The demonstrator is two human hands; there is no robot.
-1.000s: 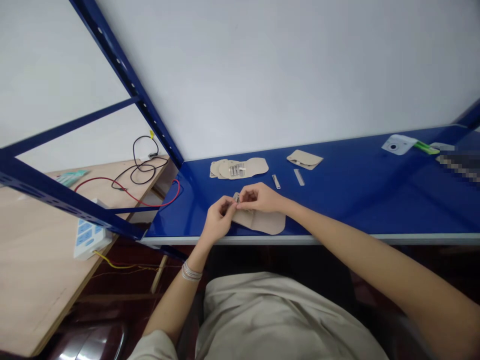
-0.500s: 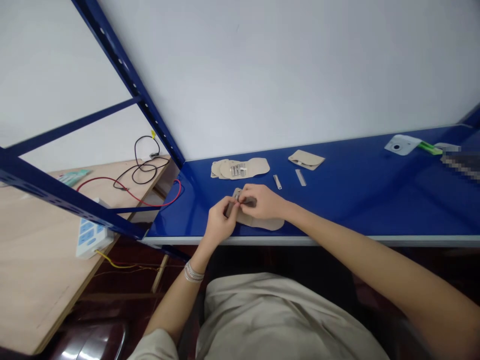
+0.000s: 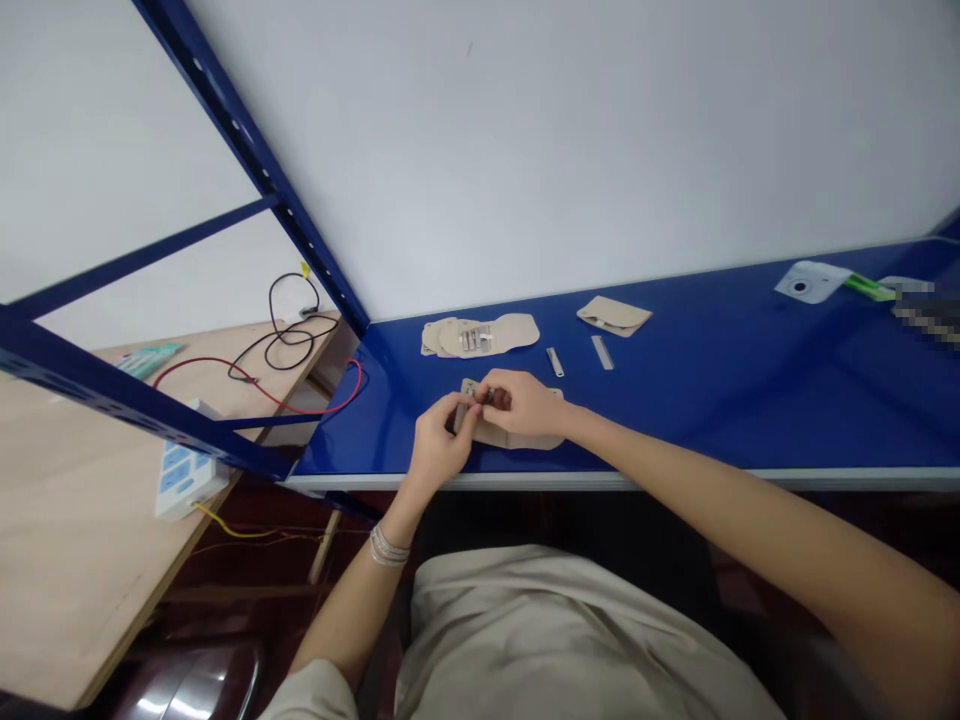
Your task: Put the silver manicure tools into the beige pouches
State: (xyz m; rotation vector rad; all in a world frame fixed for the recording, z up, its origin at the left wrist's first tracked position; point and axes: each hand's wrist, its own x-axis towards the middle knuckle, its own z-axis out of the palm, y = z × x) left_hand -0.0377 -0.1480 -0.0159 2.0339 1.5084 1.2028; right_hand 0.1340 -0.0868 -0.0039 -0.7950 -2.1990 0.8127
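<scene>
A beige flat case [image 3: 517, 437] lies near the blue table's front edge, partly under my hands. My left hand [image 3: 442, 440] pinches at its left end, fingertips closed. My right hand [image 3: 521, 402] lies over the upper side, thumb and fingers closed together and meeting the left fingertips. Whatever small piece sits between the right fingers is hidden. Just behind my hands is a nail clipper [image 3: 555, 362], with a small flat clear-looking strip [image 3: 602, 352] to its right. Farther back, an open beige case [image 3: 517, 332] holds several small metal tools.
A folded beige case [image 3: 615, 316] rests toward the back wall. At the right is a white and green packet [image 3: 814, 283] beside a blurred-out object. A blue metal frame [image 3: 247, 150] stands left, next to a wooden table [image 3: 67, 520] with a power strip [image 3: 187, 470] and cables.
The beige case under my hands has shifted slightly and its right end sits a bit higher. Both hands keep their pinch at nearly the same spot.
</scene>
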